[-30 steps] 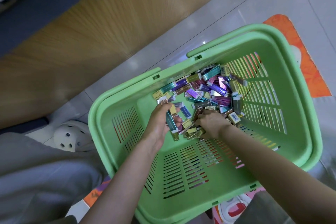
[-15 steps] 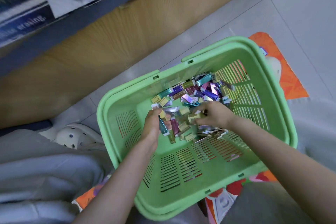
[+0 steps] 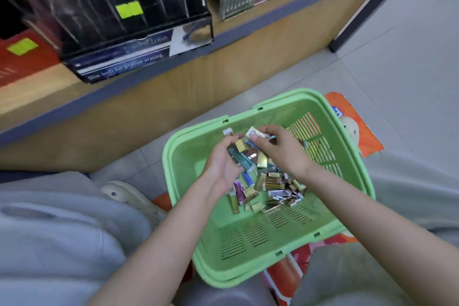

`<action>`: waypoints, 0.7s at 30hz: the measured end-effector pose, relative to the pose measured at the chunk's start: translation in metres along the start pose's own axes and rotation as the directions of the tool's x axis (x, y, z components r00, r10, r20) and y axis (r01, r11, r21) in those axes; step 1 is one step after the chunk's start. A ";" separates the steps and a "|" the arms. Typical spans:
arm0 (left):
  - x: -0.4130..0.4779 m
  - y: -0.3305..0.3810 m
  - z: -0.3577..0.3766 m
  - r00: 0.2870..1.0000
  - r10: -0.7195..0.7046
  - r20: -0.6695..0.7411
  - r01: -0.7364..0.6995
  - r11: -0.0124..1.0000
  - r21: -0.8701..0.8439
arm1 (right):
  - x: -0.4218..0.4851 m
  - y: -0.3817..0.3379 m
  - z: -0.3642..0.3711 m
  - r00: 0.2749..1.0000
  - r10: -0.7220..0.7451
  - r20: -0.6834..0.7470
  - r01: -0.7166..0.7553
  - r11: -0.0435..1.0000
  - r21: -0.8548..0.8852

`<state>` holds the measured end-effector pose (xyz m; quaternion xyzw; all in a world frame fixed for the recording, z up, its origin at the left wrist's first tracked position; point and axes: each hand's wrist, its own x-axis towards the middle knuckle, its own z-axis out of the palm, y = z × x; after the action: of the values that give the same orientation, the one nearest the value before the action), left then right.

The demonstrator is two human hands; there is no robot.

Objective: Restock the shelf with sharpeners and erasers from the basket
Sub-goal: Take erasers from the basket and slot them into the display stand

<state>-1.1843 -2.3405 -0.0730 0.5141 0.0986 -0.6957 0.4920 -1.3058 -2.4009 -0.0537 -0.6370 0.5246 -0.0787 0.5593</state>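
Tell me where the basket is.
Head view, lower centre-right: the basket sits on the floor in front of the shelf, partly on an orange mat.

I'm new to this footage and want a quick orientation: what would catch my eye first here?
The bright green basket on the floor stands out, with a heap of small shiny packets in it. Above the heap, the left hand holds a bunch of packets while the right hand pinches a pale packet. Behind, a dark display box sits on the wooden shelf.
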 end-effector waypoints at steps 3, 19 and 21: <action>-0.020 0.007 0.002 0.998 0.029 0.060 -0.031 0.998 0.047 | -0.015 -0.018 0.000 0.997 -0.054 -0.050 0.052 0.998 -0.040; -0.108 0.041 0.014 0.950 0.262 0.167 -0.273 0.961 0.043 | -0.058 -0.091 0.012 0.988 0.003 -0.153 0.043 0.953 0.299; -0.115 0.049 0.015 0.936 0.314 0.157 -0.331 0.939 0.092 | -0.058 -0.100 0.012 0.987 -0.019 -0.158 0.071 0.940 0.334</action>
<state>-1.1567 -2.3079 0.0454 0.5011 -0.0631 -0.6443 0.5742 -1.2647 -2.3672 0.0492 -0.5353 0.5297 -0.2290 0.6168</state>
